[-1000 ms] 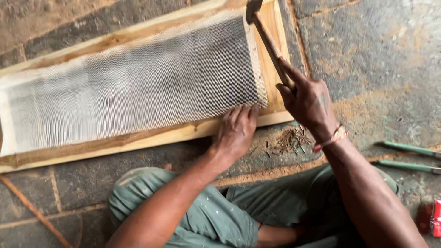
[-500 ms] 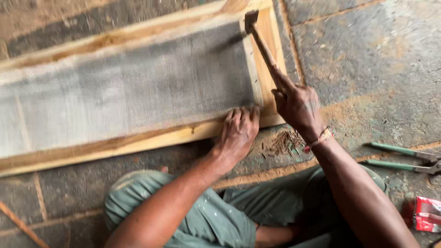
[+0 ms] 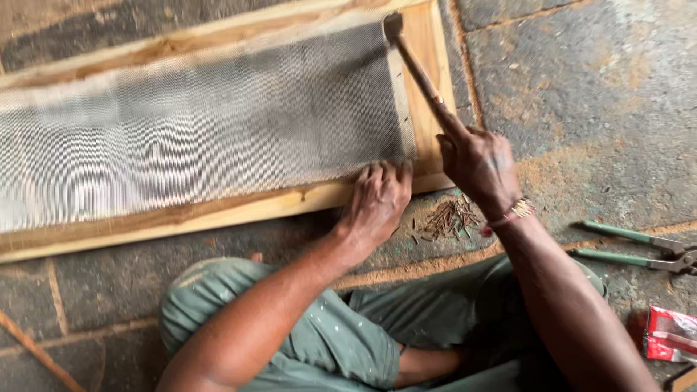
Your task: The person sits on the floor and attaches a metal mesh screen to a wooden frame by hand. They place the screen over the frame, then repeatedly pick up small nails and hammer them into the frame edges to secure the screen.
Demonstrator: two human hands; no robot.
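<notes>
Two hands: right hand (image 3: 479, 163) clenched round hammer (image 3: 414, 62); left hand (image 3: 377, 199) flat, released, pressing mesh (image 3: 203, 123)
Mesh: stretched over wooden frame (image 3: 218, 210)
Advice: keep mesh taut, strike squarely, fingers clear

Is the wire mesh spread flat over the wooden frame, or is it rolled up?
Spread flat. The wire mesh lies stretched across the wooden frame, its corner pressed down by the left hand.

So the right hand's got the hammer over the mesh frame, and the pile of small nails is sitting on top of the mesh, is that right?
Not quite. The right hand does hold the hammer over the mesh frame, but the nails lie on the stone floor beside the frame, as the head view shows.
</notes>
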